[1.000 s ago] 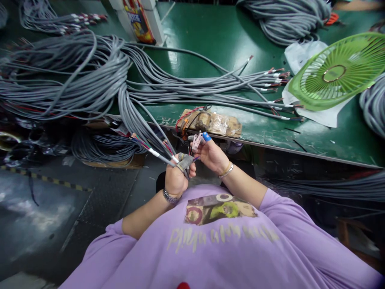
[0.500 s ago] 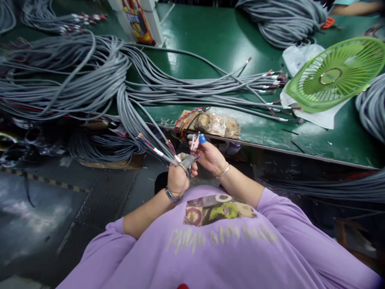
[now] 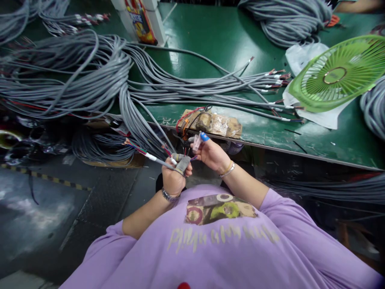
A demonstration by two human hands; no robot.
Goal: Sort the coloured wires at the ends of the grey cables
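Observation:
My left hand is closed around the ends of grey cables; grey wrapping covers some of its fingers. One grey cable sticks out to the left, with a white sleeve and fanned coloured wires. Thin dark wires emerge on the right side of the fist, close to my right fingers. My right hand, with a blue cover on the thumb, pinches a small pale pink clip-like tool. Its exact kind is unclear. Whether the right fingers also touch the thin wires cannot be made out.
A large bundle of grey cables lies across the green table. At the table's front edge sits a worn block with red and black leads. A green fan stands right, near another cable coil.
My left hand has shifted slightly left and down with the cables, and the fanned wire end has swung left. My right hand has moved slightly right, the pink tool still in its fingers.

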